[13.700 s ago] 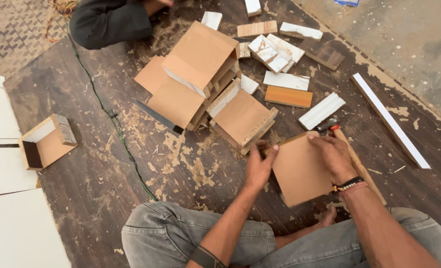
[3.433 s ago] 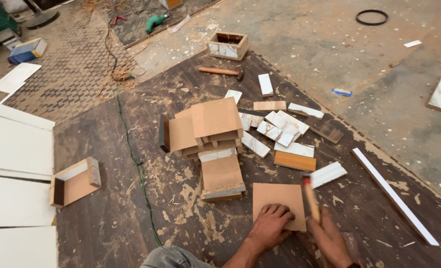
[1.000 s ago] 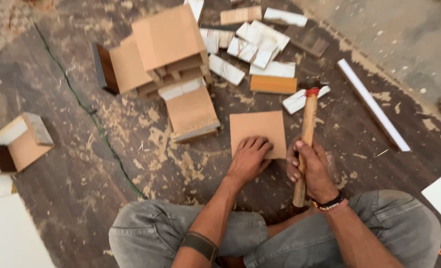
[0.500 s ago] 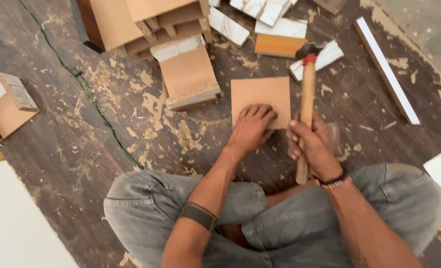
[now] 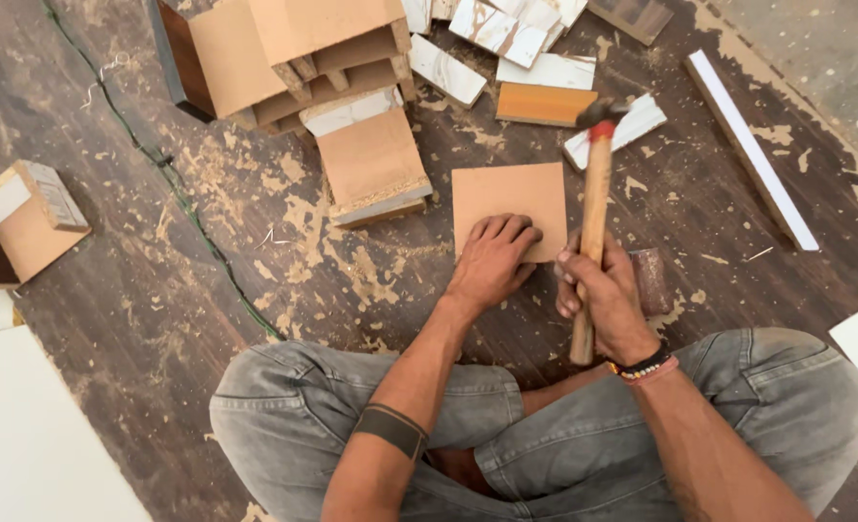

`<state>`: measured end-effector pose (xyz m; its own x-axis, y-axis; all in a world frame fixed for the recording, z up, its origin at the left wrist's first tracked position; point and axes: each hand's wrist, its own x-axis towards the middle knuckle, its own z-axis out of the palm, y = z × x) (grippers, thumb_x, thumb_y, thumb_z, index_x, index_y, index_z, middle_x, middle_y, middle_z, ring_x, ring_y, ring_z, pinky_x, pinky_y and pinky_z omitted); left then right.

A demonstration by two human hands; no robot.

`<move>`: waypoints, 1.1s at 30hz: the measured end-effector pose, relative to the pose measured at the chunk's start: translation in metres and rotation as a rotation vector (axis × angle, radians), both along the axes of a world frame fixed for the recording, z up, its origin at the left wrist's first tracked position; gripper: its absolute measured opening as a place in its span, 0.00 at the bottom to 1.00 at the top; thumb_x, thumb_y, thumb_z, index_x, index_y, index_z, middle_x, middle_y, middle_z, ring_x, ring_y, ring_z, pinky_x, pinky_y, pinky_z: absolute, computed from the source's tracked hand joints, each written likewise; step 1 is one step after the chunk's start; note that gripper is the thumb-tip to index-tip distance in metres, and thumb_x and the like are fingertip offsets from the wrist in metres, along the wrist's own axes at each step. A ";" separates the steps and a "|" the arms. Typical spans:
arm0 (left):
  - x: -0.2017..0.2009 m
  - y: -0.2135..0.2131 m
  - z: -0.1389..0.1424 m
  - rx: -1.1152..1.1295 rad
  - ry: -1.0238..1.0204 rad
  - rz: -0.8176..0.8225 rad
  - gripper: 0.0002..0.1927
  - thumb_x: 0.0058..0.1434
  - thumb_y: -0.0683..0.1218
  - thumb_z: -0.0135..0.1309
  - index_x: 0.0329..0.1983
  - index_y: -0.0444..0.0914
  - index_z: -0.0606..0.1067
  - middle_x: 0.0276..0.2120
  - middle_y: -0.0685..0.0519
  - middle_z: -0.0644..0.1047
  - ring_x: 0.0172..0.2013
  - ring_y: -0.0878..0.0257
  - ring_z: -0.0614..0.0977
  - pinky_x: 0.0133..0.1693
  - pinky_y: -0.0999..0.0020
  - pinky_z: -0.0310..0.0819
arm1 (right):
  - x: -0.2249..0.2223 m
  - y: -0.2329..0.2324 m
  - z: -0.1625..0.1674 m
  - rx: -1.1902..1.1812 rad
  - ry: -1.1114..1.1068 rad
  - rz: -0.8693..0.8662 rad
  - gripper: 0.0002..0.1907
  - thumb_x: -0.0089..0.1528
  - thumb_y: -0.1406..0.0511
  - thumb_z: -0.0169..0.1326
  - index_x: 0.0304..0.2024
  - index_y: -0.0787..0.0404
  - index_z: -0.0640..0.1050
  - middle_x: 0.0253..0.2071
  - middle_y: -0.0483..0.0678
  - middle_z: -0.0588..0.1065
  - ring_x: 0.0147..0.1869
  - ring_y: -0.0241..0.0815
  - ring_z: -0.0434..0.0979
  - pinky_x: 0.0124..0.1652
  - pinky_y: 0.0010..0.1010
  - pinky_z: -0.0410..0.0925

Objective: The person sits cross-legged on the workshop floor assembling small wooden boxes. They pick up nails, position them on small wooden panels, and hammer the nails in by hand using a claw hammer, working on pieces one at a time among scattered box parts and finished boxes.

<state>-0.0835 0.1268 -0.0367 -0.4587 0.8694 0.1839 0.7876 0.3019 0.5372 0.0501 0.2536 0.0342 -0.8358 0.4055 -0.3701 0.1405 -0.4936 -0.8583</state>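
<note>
A square brown board lies flat on the dark wooden floor in front of my crossed legs. My left hand rests palm down on its near edge, fingers curled on the board. My right hand grips the wooden handle of a hammer, held upright beside the board. Its dark head with a red collar sits just past the board's far right corner.
A stack of brown box-shaped pieces stands at the back left, with one box next to the board. Several white and orange offcuts lie beyond. A long white strip lies right, an open box left, white panels near left.
The view has shifted slightly. The hammer stays upright in my right hand, and my left hand stays on the board's near edge.
</note>
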 end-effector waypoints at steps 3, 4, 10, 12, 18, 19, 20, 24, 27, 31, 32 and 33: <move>0.000 0.001 -0.001 -0.017 0.040 -0.004 0.25 0.52 0.47 0.64 0.54 0.40 0.73 0.54 0.48 0.73 0.60 0.49 0.71 0.63 0.52 0.60 | -0.003 -0.003 -0.001 -0.116 -0.077 0.057 0.05 0.64 0.66 0.47 0.43 0.56 0.68 0.26 0.40 0.64 0.19 0.28 0.60 0.19 0.24 0.59; 0.000 0.001 0.000 -0.019 0.038 -0.002 0.25 0.52 0.47 0.64 0.54 0.40 0.73 0.54 0.48 0.73 0.60 0.49 0.71 0.63 0.52 0.60 | -0.004 -0.005 -0.003 -0.156 -0.146 0.049 0.04 0.65 0.66 0.48 0.42 0.56 0.67 0.27 0.40 0.65 0.20 0.28 0.60 0.20 0.24 0.58; 0.002 -0.001 -0.002 -0.013 0.017 0.012 0.26 0.53 0.47 0.64 0.55 0.40 0.73 0.55 0.49 0.74 0.61 0.50 0.71 0.64 0.53 0.60 | 0.000 0.009 -0.031 -0.187 -0.235 0.011 0.05 0.64 0.67 0.47 0.42 0.55 0.67 0.27 0.40 0.64 0.22 0.28 0.59 0.21 0.24 0.57; 0.002 -0.001 -0.004 -0.023 0.034 0.004 0.25 0.55 0.47 0.64 0.56 0.40 0.72 0.54 0.49 0.73 0.61 0.50 0.71 0.64 0.53 0.60 | 0.003 0.015 -0.039 -0.186 -0.206 -0.001 0.04 0.64 0.66 0.46 0.42 0.55 0.67 0.26 0.39 0.64 0.22 0.29 0.60 0.22 0.24 0.58; 0.000 0.000 -0.006 -0.096 0.113 -0.011 0.32 0.48 0.48 0.65 0.57 0.39 0.72 0.56 0.45 0.72 0.58 0.46 0.70 0.59 0.50 0.59 | -0.001 0.012 -0.040 -0.250 -0.204 -0.079 0.07 0.68 0.61 0.46 0.41 0.58 0.67 0.26 0.39 0.63 0.22 0.30 0.61 0.22 0.25 0.60; 0.000 0.000 -0.006 -0.079 0.086 -0.006 0.30 0.50 0.48 0.65 0.58 0.40 0.73 0.56 0.46 0.73 0.60 0.48 0.71 0.61 0.51 0.59 | -0.003 0.010 -0.037 -0.212 -0.169 -0.081 0.06 0.66 0.63 0.47 0.42 0.58 0.67 0.26 0.40 0.64 0.22 0.31 0.62 0.21 0.26 0.60; 0.000 -0.001 -0.005 -0.061 0.054 -0.004 0.29 0.53 0.48 0.65 0.58 0.40 0.73 0.56 0.47 0.73 0.61 0.49 0.71 0.63 0.52 0.60 | -0.002 0.007 -0.032 -0.175 -0.138 -0.086 0.05 0.65 0.65 0.47 0.43 0.58 0.67 0.25 0.41 0.64 0.21 0.32 0.62 0.21 0.26 0.60; 0.000 -0.001 -0.005 -0.008 0.060 0.000 0.27 0.52 0.47 0.64 0.56 0.40 0.74 0.56 0.48 0.74 0.61 0.50 0.71 0.64 0.52 0.59 | -0.001 0.000 -0.020 -0.038 0.002 -0.070 0.08 0.64 0.68 0.46 0.45 0.59 0.68 0.26 0.43 0.65 0.21 0.33 0.64 0.22 0.27 0.63; 0.000 -0.001 -0.005 -0.025 0.046 0.000 0.27 0.52 0.47 0.64 0.56 0.39 0.74 0.55 0.47 0.74 0.61 0.49 0.71 0.64 0.52 0.59 | 0.000 -0.003 -0.024 -0.051 -0.060 -0.031 0.08 0.64 0.67 0.46 0.46 0.58 0.68 0.27 0.43 0.65 0.20 0.32 0.62 0.20 0.28 0.60; 0.001 -0.002 -0.004 -0.026 0.032 0.007 0.25 0.53 0.46 0.63 0.55 0.39 0.74 0.55 0.48 0.74 0.61 0.50 0.71 0.64 0.53 0.58 | 0.001 -0.001 -0.040 -0.120 -0.231 0.003 0.06 0.65 0.66 0.47 0.43 0.61 0.68 0.29 0.44 0.68 0.24 0.34 0.64 0.24 0.29 0.62; 0.002 -0.003 -0.003 -0.021 0.032 0.011 0.24 0.54 0.46 0.63 0.55 0.40 0.74 0.54 0.48 0.74 0.61 0.50 0.71 0.65 0.53 0.58 | 0.001 0.001 -0.043 -0.128 -0.259 0.003 0.06 0.66 0.66 0.47 0.43 0.62 0.68 0.29 0.44 0.68 0.25 0.34 0.65 0.24 0.29 0.63; 0.001 -0.003 -0.002 -0.018 0.031 0.009 0.25 0.53 0.46 0.63 0.55 0.40 0.74 0.54 0.48 0.74 0.61 0.49 0.71 0.64 0.53 0.58 | 0.002 0.004 -0.046 -0.136 -0.287 0.004 0.07 0.66 0.65 0.47 0.43 0.63 0.69 0.29 0.44 0.69 0.26 0.34 0.65 0.25 0.30 0.64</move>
